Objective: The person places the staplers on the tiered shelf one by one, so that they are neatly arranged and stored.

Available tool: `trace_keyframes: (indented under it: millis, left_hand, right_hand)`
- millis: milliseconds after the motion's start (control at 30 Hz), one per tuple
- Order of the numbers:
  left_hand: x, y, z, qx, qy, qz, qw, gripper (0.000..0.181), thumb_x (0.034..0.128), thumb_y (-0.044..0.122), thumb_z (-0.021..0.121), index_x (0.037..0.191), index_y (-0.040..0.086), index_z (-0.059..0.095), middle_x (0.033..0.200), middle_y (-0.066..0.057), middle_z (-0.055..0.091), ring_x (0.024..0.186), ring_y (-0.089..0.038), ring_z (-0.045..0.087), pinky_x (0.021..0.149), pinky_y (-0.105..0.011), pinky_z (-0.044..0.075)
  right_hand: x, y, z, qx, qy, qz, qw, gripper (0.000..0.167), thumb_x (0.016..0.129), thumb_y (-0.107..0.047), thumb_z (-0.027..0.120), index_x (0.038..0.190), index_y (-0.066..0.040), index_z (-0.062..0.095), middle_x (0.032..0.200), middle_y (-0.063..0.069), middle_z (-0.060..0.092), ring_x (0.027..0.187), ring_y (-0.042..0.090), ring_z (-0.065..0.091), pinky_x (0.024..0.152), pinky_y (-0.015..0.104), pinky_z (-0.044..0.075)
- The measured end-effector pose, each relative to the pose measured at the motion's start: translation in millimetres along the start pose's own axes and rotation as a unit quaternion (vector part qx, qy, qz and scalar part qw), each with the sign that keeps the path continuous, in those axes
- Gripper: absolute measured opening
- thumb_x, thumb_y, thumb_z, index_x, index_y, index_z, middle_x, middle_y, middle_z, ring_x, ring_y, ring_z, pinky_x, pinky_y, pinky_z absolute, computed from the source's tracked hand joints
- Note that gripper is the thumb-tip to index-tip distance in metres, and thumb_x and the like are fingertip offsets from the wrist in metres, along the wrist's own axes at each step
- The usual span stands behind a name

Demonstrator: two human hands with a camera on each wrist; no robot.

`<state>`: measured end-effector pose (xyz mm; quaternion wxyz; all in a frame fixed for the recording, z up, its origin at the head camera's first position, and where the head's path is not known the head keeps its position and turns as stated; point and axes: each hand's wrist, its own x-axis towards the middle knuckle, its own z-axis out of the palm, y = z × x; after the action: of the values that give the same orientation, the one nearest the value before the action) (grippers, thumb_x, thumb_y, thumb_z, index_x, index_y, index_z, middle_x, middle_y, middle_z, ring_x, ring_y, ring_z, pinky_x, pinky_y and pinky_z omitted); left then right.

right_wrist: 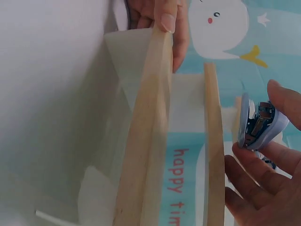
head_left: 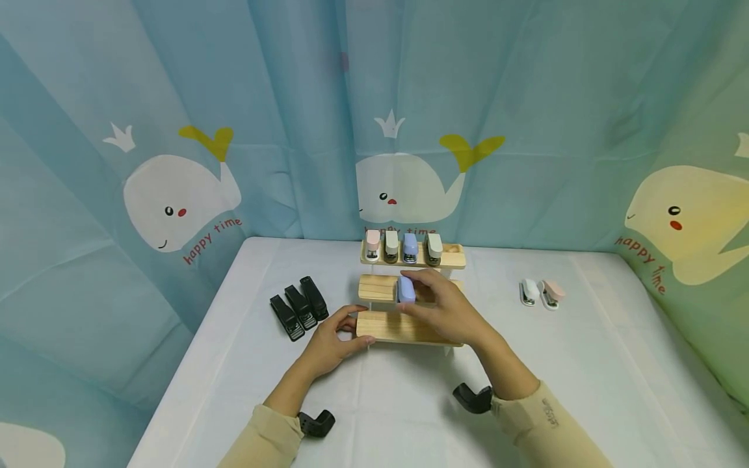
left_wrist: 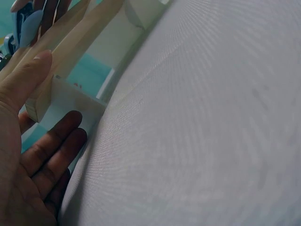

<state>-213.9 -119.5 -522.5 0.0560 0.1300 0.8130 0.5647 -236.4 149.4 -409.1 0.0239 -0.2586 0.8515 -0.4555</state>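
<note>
My right hand pinches a small blue-purple stapler over the middle tier of a three-tier wooden rack; in the right wrist view the stapler sits between thumb and fingers. My left hand grips the left end of the lowest tier, thumb on its front edge, as the left wrist view also shows with the hand at the board's end. On the top tier stand a pink stapler, a blue one and two whitish ones.
Three black staplers lie side by side on the white table left of the rack. To the right lie a white stapler and a pink stapler. A curtain with whales hangs behind.
</note>
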Motion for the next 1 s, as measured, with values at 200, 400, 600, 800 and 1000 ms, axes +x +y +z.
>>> trace_keyframes:
  millis: [200,400,600,800,1000]
  left_hand:
    - [-0.2,-0.3,-0.3,-0.001,-0.001,0.002,1.0,0.06,0.0873,0.038,0.085,0.141,0.037,0.057,0.107,0.006,0.076,0.105,-0.013,0.068,0.101,-0.046,0.047]
    - [-0.3,0.1,0.0,-0.003,-0.002,-0.005,1.0,0.06,0.0875,0.038,0.084,0.14,0.039,0.057,0.109,0.007,0.076,0.106,-0.013,0.067,0.101,-0.046,0.046]
    - [-0.7,0.2,0.1,-0.005,-0.001,-0.005,1.0,0.059,0.0872,0.038,0.085,0.139,0.04,0.057,0.109,0.006,0.076,0.107,-0.013,0.068,0.102,-0.046,0.046]
    - [-1.6,0.4,0.3,-0.006,0.002,-0.003,1.0,0.057,0.0881,0.037,0.084,0.139,0.038,0.058,0.107,0.006,0.076,0.106,-0.012,0.068,0.1,-0.045,0.047]
    - [-1.5,0.8,0.5,-0.002,0.004,-0.001,1.0,0.057,0.0884,0.037,0.084,0.139,0.036,0.058,0.107,0.006,0.076,0.106,-0.012,0.068,0.1,-0.045,0.048]
  right_hand:
    - [6.0,-4.8,7.7,0.002,0.004,0.001,1.0,0.065,0.093,-0.031,0.08,0.148,-0.009,0.055,0.143,0.007,0.057,0.135,0.026,0.056,0.113,0.049,0.045]
    - [10.8,-9.0,14.1,-0.01,0.01,0.002,0.9999,0.064,0.092,-0.031,0.081,0.147,-0.01,0.056,0.136,0.006,0.06,0.124,0.024,0.058,0.11,0.048,0.047]
    - [15.6,-9.6,20.8,-0.019,0.009,0.002,0.9998,0.063,0.093,-0.03,0.08,0.147,-0.008,0.056,0.138,0.006,0.06,0.125,0.023,0.058,0.108,0.047,0.049]
    - [19.9,-11.1,26.6,-0.03,0.008,0.003,0.9995,0.064,0.093,-0.033,0.08,0.147,-0.01,0.056,0.136,0.004,0.061,0.121,0.022,0.058,0.106,0.046,0.048]
    - [24.2,-11.5,32.4,-0.047,0.013,0.003,0.9988,0.064,0.093,-0.034,0.08,0.148,-0.011,0.056,0.136,0.005,0.061,0.12,0.022,0.057,0.106,0.046,0.046]
